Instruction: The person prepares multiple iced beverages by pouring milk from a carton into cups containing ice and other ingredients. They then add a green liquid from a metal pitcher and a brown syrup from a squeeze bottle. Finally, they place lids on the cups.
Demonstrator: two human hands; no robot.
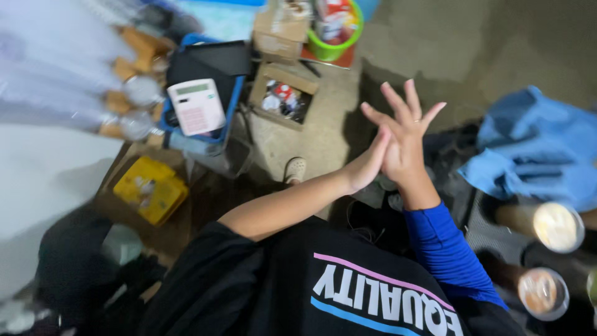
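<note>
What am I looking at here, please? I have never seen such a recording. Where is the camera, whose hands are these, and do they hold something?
There is one picture, taken by a camera worn on a person's head and looking down. No machine is here. The left hand, on a bare arm, and the right hand, in a blue sleeve with a ring, are pressed palm to palm with fingers spread. They hold nothing. Below lies a concrete floor with an open cardboard box, a white calculator on a dark tray, a yellow box, a green bucket and a blue cloth. The left side is blurred.
</note>
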